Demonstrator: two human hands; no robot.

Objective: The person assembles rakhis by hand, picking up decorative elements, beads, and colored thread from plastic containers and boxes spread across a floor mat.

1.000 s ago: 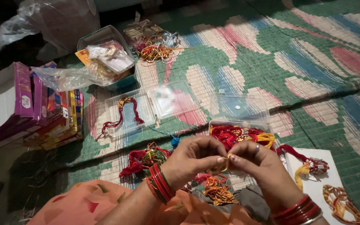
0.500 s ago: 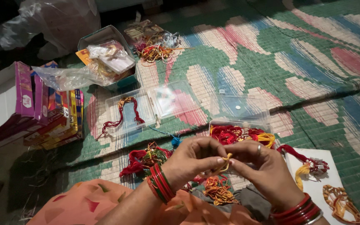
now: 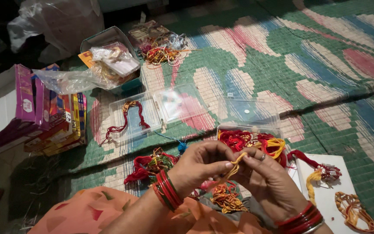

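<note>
Head view: left hand (image 3: 204, 162) and right hand (image 3: 267, 182) both pinching yellow thread (image 3: 234, 167) above lap, near open clear box (image 3: 249, 138) of red-yellow threads. Risk: thread slipping from fingertip grip, tangling with pile below.

Floor covered by woven mat (image 3: 256, 56), green with pink, blue and cream leaf-like shapes; spreads ahead of hands and off to right. Ridge or fold in mat (image 3: 334, 104) runs across right side, beyond hands. Bare dull floor (image 3: 5, 173) at lower left, beside mat edge. Far top left corner dark, in shadow. Light falls brightest on mat straight ahead; near edges dim. No walls or windows in view.
</note>
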